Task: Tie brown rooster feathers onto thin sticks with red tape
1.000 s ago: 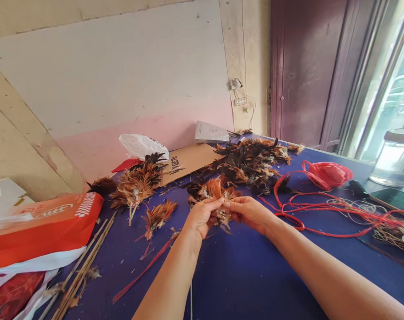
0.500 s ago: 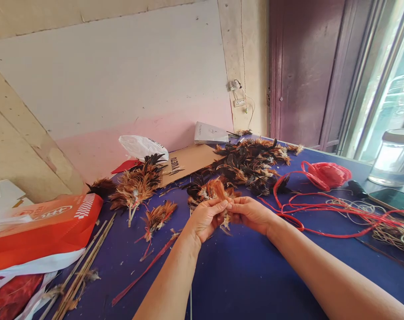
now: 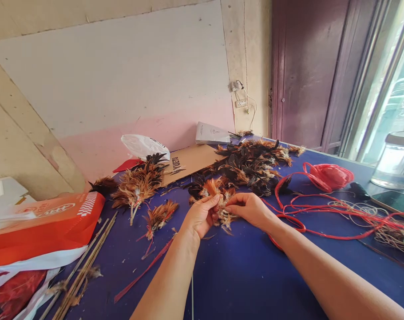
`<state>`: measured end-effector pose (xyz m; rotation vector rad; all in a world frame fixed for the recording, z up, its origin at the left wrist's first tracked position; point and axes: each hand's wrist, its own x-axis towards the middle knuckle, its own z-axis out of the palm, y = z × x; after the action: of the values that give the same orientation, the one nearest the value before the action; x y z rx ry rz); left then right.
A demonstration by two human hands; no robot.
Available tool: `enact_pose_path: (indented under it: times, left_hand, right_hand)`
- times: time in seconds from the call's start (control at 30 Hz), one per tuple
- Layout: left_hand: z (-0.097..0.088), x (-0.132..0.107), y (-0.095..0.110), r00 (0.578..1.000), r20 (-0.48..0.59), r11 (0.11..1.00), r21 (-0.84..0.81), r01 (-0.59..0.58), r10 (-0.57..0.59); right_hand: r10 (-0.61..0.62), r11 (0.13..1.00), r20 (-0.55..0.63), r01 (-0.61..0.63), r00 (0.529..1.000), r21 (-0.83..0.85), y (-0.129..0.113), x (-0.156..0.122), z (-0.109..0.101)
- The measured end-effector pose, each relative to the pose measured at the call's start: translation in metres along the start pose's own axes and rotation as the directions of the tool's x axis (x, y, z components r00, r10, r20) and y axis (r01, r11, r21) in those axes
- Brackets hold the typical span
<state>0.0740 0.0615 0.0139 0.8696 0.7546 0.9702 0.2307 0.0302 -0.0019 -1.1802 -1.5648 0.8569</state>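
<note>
Both hands meet over the blue table around a small bunch of orange, brown and white feathers. My left hand pinches the bunch from the left with thumb and fingers closed on it. My right hand grips the same bunch from the right. Just beyond the hands lies a large heap of dark and rust-coloured feathers.
Tied feather bundles and a smaller one lie to the left, with thin sticks and an orange-and-white bag. Red string with its ball trails at the right, near a glass jar. Cardboard lies at the back.
The hands have shifted slightly on the feather bunch, with my left fingers now pinching higher. Everything else on the table has stayed where it was.
</note>
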Motion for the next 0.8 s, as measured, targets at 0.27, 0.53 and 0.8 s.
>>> enact_pose_path:
  times: [0.27,0.53,0.8]
  left_hand:
    - [0.004,-0.001,-0.006,0.998,0.048,0.998,0.046,0.046,-0.048]
    - [0.001,-0.001,0.003,0.999,-0.011,0.998,0.042,-0.038,0.038]
    - [-0.015,-0.005,0.018,0.991,-0.05,0.944,0.312,-0.106,0.128]
  right_hand:
    - [-0.171,0.969,-0.054,0.158,0.984,-0.189,0.0,-0.002,0.006]
    - [-0.104,0.971,-0.063,0.088,0.993,-0.222,0.009,0.004,-0.004]
    - [-0.104,0.654,0.156,0.185,0.982,-0.733,0.015,-0.002,-0.007]
